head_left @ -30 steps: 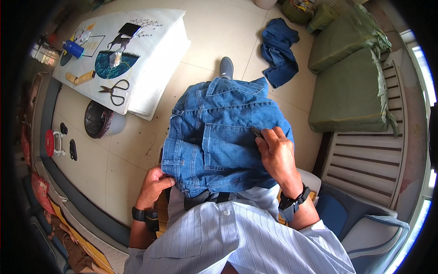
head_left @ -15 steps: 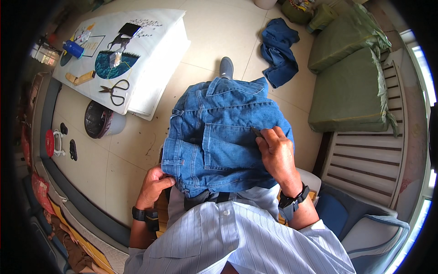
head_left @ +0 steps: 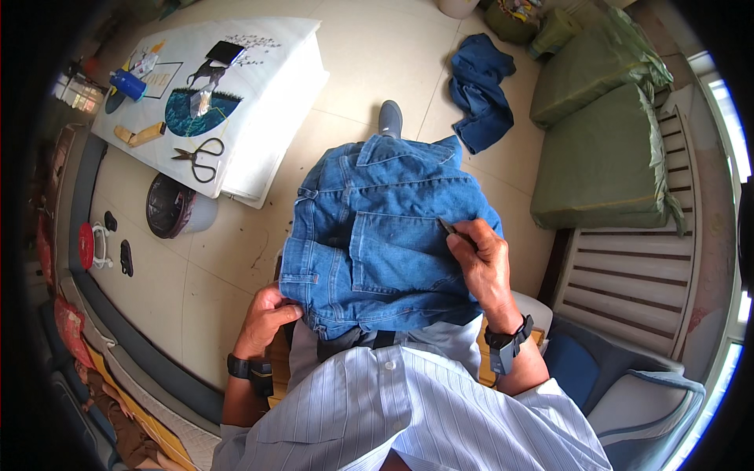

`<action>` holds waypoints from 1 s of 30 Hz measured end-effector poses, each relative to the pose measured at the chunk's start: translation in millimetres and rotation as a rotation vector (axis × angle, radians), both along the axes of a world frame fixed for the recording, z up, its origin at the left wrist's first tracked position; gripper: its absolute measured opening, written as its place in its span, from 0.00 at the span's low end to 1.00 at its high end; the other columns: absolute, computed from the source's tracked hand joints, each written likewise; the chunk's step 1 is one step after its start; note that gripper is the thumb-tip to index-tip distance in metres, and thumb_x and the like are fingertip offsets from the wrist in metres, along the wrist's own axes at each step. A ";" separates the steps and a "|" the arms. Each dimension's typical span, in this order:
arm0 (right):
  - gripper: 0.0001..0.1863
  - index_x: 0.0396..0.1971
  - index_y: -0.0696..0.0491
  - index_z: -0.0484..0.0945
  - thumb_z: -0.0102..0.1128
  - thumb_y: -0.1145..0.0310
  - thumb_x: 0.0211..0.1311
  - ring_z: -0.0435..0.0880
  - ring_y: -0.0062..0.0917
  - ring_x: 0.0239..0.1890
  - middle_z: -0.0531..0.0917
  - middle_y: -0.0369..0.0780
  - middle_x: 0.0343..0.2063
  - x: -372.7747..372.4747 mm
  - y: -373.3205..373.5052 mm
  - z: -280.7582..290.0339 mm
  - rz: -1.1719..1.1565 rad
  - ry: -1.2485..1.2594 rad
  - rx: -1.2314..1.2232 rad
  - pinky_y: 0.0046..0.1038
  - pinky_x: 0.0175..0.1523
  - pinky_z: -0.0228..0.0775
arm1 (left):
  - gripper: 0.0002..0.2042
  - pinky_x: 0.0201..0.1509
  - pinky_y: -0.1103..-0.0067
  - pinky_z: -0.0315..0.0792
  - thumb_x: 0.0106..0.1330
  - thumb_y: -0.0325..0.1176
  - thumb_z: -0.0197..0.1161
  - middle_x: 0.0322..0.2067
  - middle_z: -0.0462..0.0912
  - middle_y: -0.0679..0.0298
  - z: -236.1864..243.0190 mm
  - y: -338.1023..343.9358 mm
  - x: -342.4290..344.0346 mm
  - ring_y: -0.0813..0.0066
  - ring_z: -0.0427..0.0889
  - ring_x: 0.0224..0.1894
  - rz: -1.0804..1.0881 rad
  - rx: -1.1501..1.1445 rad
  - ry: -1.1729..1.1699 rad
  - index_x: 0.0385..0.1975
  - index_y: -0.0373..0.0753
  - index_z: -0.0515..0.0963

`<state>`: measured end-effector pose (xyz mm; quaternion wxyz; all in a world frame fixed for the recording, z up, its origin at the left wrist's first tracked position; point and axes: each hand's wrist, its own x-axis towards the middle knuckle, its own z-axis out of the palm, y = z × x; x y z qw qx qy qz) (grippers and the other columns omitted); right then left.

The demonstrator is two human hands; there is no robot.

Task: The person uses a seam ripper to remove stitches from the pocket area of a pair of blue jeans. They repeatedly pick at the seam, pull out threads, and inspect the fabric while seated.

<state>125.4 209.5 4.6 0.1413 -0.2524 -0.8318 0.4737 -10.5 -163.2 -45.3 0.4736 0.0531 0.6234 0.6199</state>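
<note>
Blue jeans lie bunched across my lap, waistband toward the left and a back pocket facing up. At the waistband's near corner my left hand is closed, thumb over the denim, pinching its edge. My right hand is closed around a small dark pointed tool; most of it is hidden in the fingers, so its exact kind is unclear. The tip rests at or just above the pocket's far right corner. Both wrists wear black bands.
A white patterned table at the far left bears black-handled scissors, a blue bottle and a black wallet-like item. A bin stands below. More denim lies on the floor. Green cushions and a slatted bench are right.
My right hand has shifted slightly right with the tool and turned a little, showing more of the tip. My left hand and the jeans stay nearly the same.
</note>
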 end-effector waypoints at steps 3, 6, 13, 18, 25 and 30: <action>0.07 0.40 0.60 0.83 0.68 0.76 0.64 0.80 0.21 0.34 0.82 0.38 0.29 -0.8 1.2 3.3 0.007 -0.046 0.000 0.26 0.42 0.72 | 0.23 0.66 0.73 0.71 0.59 0.22 0.62 0.52 0.87 0.61 -5.8 -4.3 0.9 0.72 0.83 0.54 -0.002 -0.002 0.004 0.58 0.29 0.80; 0.07 0.40 0.60 0.83 0.68 0.76 0.63 0.80 0.21 0.33 0.81 0.38 0.29 -1.6 1.6 2.4 0.023 -0.040 0.041 0.26 0.42 0.72 | 0.20 0.59 0.77 0.72 0.60 0.25 0.65 0.45 0.87 0.67 -1.7 0.0 1.8 0.78 0.81 0.47 0.016 -0.008 0.017 0.54 0.33 0.83; 0.08 0.40 0.59 0.82 0.67 0.73 0.63 0.84 0.42 0.35 0.83 0.47 0.34 -3.6 2.1 4.7 0.065 -0.070 0.123 0.36 0.41 0.75 | 0.21 0.62 0.75 0.71 0.60 0.25 0.64 0.47 0.87 0.64 -2.5 -1.3 2.0 0.75 0.82 0.50 0.021 0.002 0.008 0.55 0.32 0.82; 0.09 0.40 0.60 0.82 0.67 0.73 0.63 0.84 0.43 0.35 0.83 0.48 0.34 -5.2 1.4 7.4 0.058 -0.101 0.124 0.37 0.40 0.74 | 0.20 0.61 0.76 0.72 0.61 0.26 0.65 0.46 0.87 0.64 0.5 1.2 2.3 0.76 0.82 0.48 0.020 0.013 0.003 0.55 0.32 0.82; 0.09 0.40 0.60 0.82 0.67 0.73 0.63 0.84 0.45 0.34 0.83 0.49 0.34 -5.8 -0.1 8.3 0.047 -0.103 0.134 0.38 0.40 0.74 | 0.20 0.60 0.75 0.72 0.61 0.25 0.65 0.47 0.87 0.64 -0.4 0.5 2.6 0.77 0.82 0.49 0.027 0.011 -0.008 0.56 0.33 0.82; 0.09 0.40 0.61 0.82 0.66 0.72 0.63 0.84 0.46 0.34 0.83 0.49 0.34 -7.2 0.7 10.2 0.061 -0.114 0.153 0.39 0.40 0.74 | 0.20 0.60 0.76 0.72 0.62 0.25 0.65 0.47 0.87 0.65 -1.7 0.2 3.1 0.77 0.82 0.49 0.032 0.018 -0.010 0.56 0.33 0.82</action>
